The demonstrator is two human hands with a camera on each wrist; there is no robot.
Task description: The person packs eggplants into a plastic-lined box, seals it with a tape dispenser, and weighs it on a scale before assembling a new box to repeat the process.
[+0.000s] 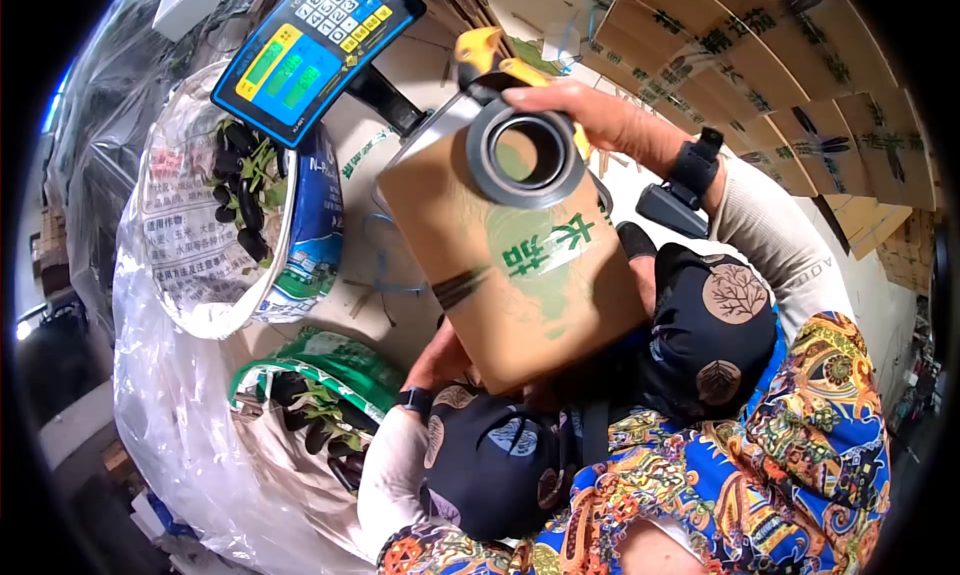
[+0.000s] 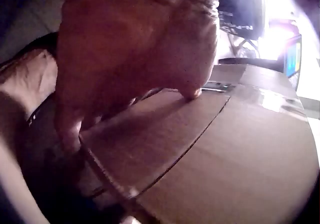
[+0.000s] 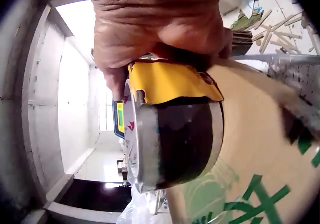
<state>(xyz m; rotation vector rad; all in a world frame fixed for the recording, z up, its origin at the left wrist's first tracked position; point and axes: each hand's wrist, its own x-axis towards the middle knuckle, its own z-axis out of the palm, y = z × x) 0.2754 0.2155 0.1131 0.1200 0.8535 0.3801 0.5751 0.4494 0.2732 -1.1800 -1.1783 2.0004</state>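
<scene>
A cardboard box (image 1: 570, 325) with green print leans tilted across the person's lap. My right hand (image 1: 585, 110) grips a tape dispenser (image 3: 172, 84) with a yellow guard, and its large tape roll (image 1: 487, 165) lies against the upper part of the box. In the right wrist view the fingers of this hand wrap over the dispenser's top. My left hand (image 1: 440, 360) holds the box's lower left end. In the left wrist view that hand (image 2: 135, 49) spans the end flap (image 2: 150, 129), thumb on the cardboard. A shiny tape strip (image 2: 272, 100) lies across the box there.
A weighing scale with a lit display (image 1: 290, 75) stands at upper left. Below it, a lined bucket (image 1: 165, 225) holds eggplants, and a green bag (image 1: 370, 375) holds more. Plastic sheeting (image 1: 160, 405) hangs at left. Printed cartons (image 1: 750, 65) are stacked at upper right.
</scene>
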